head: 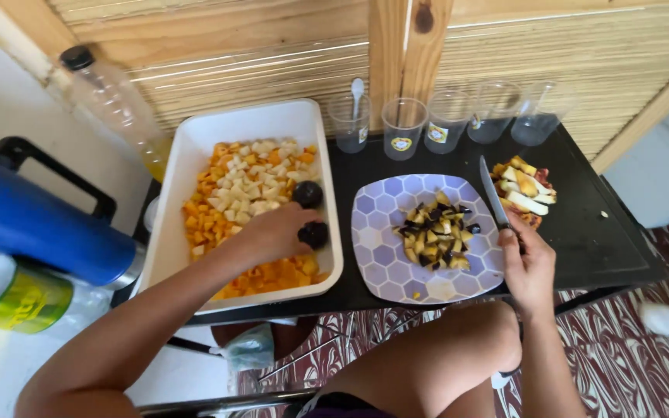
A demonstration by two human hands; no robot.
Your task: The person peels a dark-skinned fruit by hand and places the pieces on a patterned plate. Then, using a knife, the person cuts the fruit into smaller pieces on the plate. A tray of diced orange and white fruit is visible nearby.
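My left hand (272,230) reaches into a white rectangular tray (176,178) of diced orange and pale fruit, its fingers closed on a dark round plum (314,234). A second dark plum (307,193) lies just above it in the tray. My right hand (526,263) grips the handle of a knife (492,193), whose blade points away over the edge of a patterned purple plate (385,259). Chopped dark-skinned fruit pieces (437,230) are piled in the middle of that plate.
A black table (605,240) carries the tray and plate. Fruit peels and scraps (524,190) lie at its right. Several clear plastic cups (447,120) line the back, one with a spoon (357,94). A bottle (114,104) and a blue jug (32,220) stand left.
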